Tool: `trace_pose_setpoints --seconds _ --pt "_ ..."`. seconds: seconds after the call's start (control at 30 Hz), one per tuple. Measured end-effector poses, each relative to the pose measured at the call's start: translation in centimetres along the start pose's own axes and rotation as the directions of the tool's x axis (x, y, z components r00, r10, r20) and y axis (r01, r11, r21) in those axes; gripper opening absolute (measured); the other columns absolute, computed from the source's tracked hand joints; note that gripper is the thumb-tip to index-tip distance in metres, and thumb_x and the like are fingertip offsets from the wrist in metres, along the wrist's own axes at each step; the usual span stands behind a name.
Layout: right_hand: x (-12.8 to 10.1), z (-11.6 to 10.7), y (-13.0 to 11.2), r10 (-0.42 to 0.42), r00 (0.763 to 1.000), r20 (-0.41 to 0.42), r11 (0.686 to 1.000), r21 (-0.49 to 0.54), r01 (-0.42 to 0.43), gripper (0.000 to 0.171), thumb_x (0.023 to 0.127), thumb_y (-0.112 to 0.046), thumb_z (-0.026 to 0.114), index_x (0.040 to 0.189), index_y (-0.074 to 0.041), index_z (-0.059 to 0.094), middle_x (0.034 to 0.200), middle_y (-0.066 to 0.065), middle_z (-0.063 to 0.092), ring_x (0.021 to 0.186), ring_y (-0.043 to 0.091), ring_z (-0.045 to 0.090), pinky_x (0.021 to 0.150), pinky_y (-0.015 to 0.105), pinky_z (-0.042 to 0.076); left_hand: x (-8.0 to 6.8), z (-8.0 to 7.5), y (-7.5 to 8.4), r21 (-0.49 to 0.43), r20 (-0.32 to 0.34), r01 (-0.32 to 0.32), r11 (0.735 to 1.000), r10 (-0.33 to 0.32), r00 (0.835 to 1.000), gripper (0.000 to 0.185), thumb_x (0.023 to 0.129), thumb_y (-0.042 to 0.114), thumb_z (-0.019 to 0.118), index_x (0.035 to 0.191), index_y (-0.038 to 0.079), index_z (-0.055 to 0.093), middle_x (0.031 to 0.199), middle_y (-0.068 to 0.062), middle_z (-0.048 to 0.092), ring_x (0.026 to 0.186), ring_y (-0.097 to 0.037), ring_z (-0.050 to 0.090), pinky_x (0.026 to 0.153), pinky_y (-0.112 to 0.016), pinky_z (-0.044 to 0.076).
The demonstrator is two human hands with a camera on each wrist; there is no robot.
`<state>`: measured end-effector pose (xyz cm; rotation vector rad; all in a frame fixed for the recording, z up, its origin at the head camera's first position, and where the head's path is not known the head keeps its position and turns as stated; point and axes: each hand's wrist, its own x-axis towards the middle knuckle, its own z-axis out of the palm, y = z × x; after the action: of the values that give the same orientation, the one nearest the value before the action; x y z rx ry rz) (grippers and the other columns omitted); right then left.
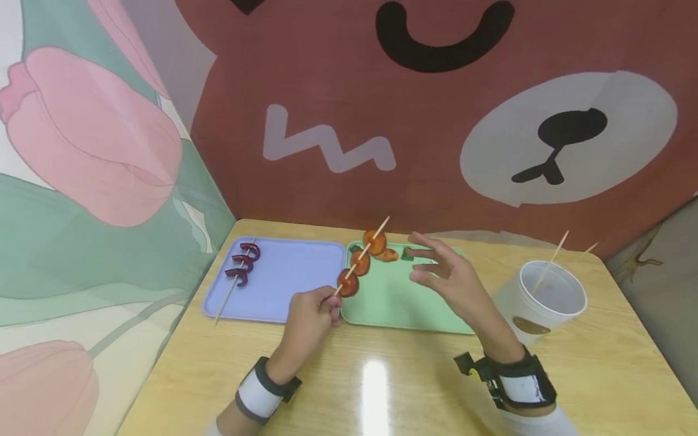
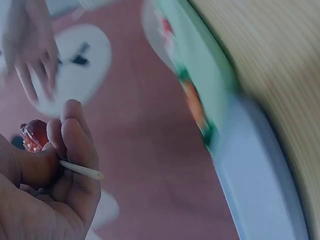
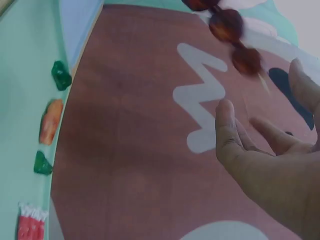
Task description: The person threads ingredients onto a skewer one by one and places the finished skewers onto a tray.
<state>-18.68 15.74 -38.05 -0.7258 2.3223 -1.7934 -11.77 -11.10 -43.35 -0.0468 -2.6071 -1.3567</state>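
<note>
My left hand (image 1: 311, 318) pinches the lower end of a wooden skewer (image 1: 386, 221), which carries three round, glossy orange-red pieces (image 1: 360, 264). It slants up and away over the seam between the two trays. In the left wrist view the blunt stick end (image 2: 85, 170) pokes out between thumb and fingers. My right hand (image 1: 455, 281) hovers over the right part of the green tray (image 1: 392, 306), fingers spread and nothing in them. Along that tray's far edge lie an orange piece (image 3: 51, 121), green pieces (image 3: 61, 76) and a red-and-white piece (image 3: 32, 222).
On the blue tray (image 1: 300, 266) at left lies another skewer holding three dark red curled pieces (image 1: 242, 261). A translucent white cup (image 1: 518, 293) with wooden sticks (image 1: 556, 251) stands at the right of the wooden table (image 1: 425, 381). A printed wall (image 1: 327, 200) rises behind.
</note>
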Motion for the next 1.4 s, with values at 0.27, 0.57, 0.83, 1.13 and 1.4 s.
trace_pose_setpoints --seconds 0.27,0.57,0.83,1.13,1.4 --pt "-3.2 -2.7 2.0 0.047 0.998 -0.051 0.996 -0.078 -0.051 0.046 0.092 -0.018 0.065 0.136 -0.024 0.052 0.141 0.002 0.049 0.122 0.011 0.054 0.098 0.013 0.045 1.8 -5.6 -8.3 0.357 -0.165 0.126 0.926 -0.071 0.984 0.016 0.081 0.002 0.059 0.068 0.006 0.067 0.057 -0.006 0.061 0.048 -0.02 0.058 0.044 -0.034 0.049" --pt "-6.2 -3.1 4.0 0.125 0.992 -0.033 0.985 -0.114 -0.129 0.046 0.094 -0.022 0.063 0.138 -0.026 0.05 0.142 0.002 0.049 0.121 0.011 0.055 0.093 0.019 0.051 3.3 -7.9 -12.2 0.538 -0.104 0.226 0.812 -0.202 0.974 0.021 0.078 0.002 0.053 0.057 0.002 0.056 0.061 -0.017 0.059 0.055 -0.032 0.058 0.044 -0.044 0.047" --pt "-7.1 -3.3 4.4 0.089 0.996 -0.02 0.989 -0.12 -0.091 0.045 0.094 -0.016 0.062 0.137 -0.02 0.051 0.139 0.004 0.05 0.119 0.011 0.056 0.092 0.021 0.052 4.5 -8.7 -12.7 0.544 -0.014 0.308 0.781 -0.359 0.933 0.02 0.081 0.003 0.048 0.064 -0.001 0.059 0.068 -0.018 0.06 0.055 -0.028 0.057 0.042 -0.036 0.045" --pt "-7.7 -5.5 2.2 0.133 0.97 -0.202 0.969 -0.178 -0.17 0.028 0.097 -0.027 0.057 0.124 -0.019 0.06 0.13 -0.001 0.057 0.111 0.002 0.059 0.085 0.013 0.052 4.7 -9.5 -12.1 0.597 0.056 0.274 0.754 -0.38 0.923 0.017 0.085 0.001 0.048 0.077 -0.006 0.062 0.072 -0.018 0.06 0.058 -0.027 0.056 0.044 -0.035 0.045" --pt "-7.6 -12.5 -0.3 0.135 0.747 -0.651 0.775 -0.4 -0.49 0.036 0.099 -0.032 0.052 0.127 -0.01 0.059 0.113 0.001 0.064 0.089 -0.001 0.063 0.072 0.017 0.05 4.2 -9.5 -11.6 0.652 0.024 0.269 0.709 -0.374 0.927 0.014 0.082 -0.001 0.05 0.077 -0.006 0.062 0.074 -0.022 0.062 0.062 -0.034 0.06 0.046 -0.044 0.048"
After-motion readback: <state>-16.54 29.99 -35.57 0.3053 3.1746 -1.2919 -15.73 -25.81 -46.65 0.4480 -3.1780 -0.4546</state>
